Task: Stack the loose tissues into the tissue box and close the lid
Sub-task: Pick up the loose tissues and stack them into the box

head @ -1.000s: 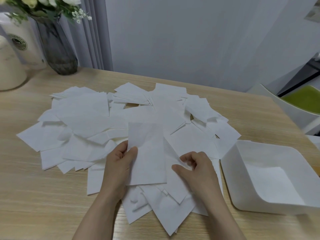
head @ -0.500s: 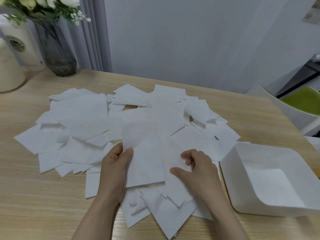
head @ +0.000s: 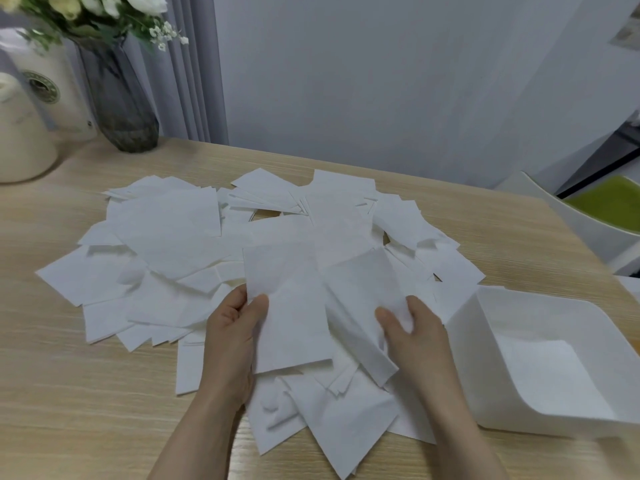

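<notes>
Fingers of the left hand [head: 230, 336] pinch one tissue [head: 287, 306]; the right hand [head: 414, 329] pinches another [head: 363, 292], likely gathering both for the box [head: 464, 327].

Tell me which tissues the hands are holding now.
Two: the left hand pinches the upright tissue in the middle, and the right hand pinches the tilted tissue beside it. All others lie loose on the table.

White loose tissues [head: 173, 258] lie scattered in an overlapping heap before me. To my right sits the white tissue box [head: 464, 344], open, one flat tissue [head: 554, 379] on its bottom.
</notes>
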A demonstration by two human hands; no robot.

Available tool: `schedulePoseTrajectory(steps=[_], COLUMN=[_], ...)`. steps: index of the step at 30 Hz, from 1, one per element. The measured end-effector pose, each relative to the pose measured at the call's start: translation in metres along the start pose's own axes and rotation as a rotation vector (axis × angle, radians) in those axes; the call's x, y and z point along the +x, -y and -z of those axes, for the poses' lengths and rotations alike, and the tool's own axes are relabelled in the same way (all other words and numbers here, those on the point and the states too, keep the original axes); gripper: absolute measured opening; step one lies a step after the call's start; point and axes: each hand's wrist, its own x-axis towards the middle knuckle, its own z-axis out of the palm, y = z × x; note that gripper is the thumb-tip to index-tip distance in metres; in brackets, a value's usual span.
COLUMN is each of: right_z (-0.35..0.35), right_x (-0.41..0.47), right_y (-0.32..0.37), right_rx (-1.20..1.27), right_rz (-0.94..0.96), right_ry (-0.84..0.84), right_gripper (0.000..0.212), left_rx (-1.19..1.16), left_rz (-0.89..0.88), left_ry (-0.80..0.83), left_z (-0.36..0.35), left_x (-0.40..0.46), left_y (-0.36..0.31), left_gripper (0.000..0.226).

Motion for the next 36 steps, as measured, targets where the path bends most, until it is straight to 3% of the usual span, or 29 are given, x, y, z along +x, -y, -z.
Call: schedulePoseTrajectory(steps=[5,11,18,21,25,29,32,36], right_z=[0.009,0.0,-0.026,-0.033,-0.033,-0.03,-0.025,-0.014], right_x=[0.003,-0.003,-0.017,-0.021,-0.026,-0.025,-0.02,-0.017], right_y=[0.002,0.012,0.022,0.024,0.028,0.028,0.028,0.034], right_rx=[0.443,0.861,0.65,0.566,0.494,0.421,0.448,0.609], right_rz=[-0.113,-0.193,-0.141,-0.091,-0.022,0.031,-0.039,-0.213], right_ry=[0.004,0.067,0.245,0.244,0.233,0.121,0.075,0.317], right_gripper=[0.007,0.022,0.024,0.027,0.031,0.036,0.048,0.063], left_rx=[0.0,0.034,0.139,0.121,0.147,0.15,0.066,-0.03], left_rz=[-0.015,-0.025,-0.041,-0.031,-0.006,-0.014,-0.016,-0.02], left_ry=[-0.005,0.016,0.034,0.059,0.088,0.079,0.089,0.123], left_z=[-0.002,-0.001,0.0,0.0,-0.001,0.002,0.004,0.004], left_x=[0.0,-0.001,-0.003,-0.005,-0.005,-0.003,-0.002,-0.003], left_y=[0.0,0.001,0.0,-0.001,0.0,0.0,-0.001,0.0], left_gripper=[0.022,0.022,0.015,0.012,0.027,0.026,0.036,0.041])
